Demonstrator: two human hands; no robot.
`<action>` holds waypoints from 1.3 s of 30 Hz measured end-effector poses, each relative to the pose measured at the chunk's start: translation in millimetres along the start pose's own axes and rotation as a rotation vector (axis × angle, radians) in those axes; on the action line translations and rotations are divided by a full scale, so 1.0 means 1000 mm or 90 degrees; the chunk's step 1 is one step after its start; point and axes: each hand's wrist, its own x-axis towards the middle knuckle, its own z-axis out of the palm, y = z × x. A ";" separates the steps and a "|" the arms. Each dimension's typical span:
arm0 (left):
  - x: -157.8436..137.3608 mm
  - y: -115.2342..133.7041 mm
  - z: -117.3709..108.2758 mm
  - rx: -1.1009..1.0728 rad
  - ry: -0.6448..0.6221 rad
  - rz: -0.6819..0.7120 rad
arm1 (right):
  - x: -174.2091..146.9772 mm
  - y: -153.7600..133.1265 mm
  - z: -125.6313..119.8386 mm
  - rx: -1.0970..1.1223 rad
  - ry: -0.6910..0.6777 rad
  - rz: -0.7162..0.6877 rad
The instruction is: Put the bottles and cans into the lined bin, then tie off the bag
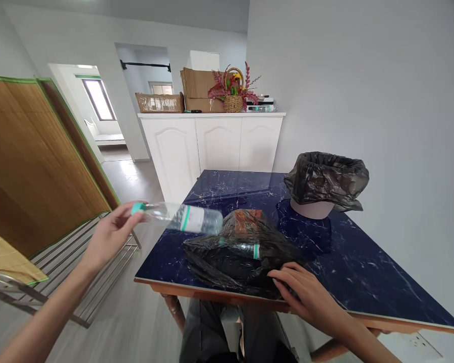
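My left hand (pixel 117 227) grips a clear plastic bottle (pixel 192 220) by its green cap. The bottle lies nearly level in the air, its base pointing right, over the left side of a black plastic bag (pixel 223 269). My right hand (pixel 300 287) pinches the bag's near right edge. The bag lies on the table with its mouth toward me. Inside it are another clear bottle (pixel 245 249) with a green-edged label and something orange-red (pixel 248 222), seen through the film; its kind I cannot make out.
The dark blue marble-patterned table (pixel 363 272) has a bin lined with a black bag (pixel 325 181) at its back right. Beyond stands a white cabinet (pixel 219 141) bearing cardboard boxes (pixel 161 103) and a flower basket (pixel 233 103). A metal rack (pixel 98 262) with a bamboo mat (pixel 41 161) is at left.
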 end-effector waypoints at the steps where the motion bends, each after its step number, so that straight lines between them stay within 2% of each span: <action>1: 0.003 0.007 -0.005 -0.003 0.041 0.003 | 0.000 -0.001 0.001 0.004 0.008 0.003; 5: 0.020 0.035 -0.004 0.010 0.077 0.038 | 0.011 -0.014 0.000 0.046 0.040 0.003; 9: 0.049 0.046 0.022 0.158 0.049 0.085 | 0.034 -0.028 -0.005 0.082 0.052 -0.006; 14: 0.100 0.037 0.060 0.297 -0.064 0.135 | 0.054 -0.025 -0.003 0.056 -0.017 -0.006; 18: 0.135 0.023 0.080 0.356 -0.100 0.097 | 0.061 -0.012 0.010 0.008 -0.062 0.007; 21: 0.149 0.014 0.089 0.365 -0.107 0.070 | 0.065 -0.004 0.021 -0.062 -0.071 0.021; 30: 0.151 0.002 0.093 0.293 -0.108 -0.009 | 0.091 0.003 0.027 -0.223 -0.148 0.106; 39: 0.125 -0.007 0.099 0.224 -0.104 -0.084 | 0.117 0.007 0.039 -0.239 -0.238 0.147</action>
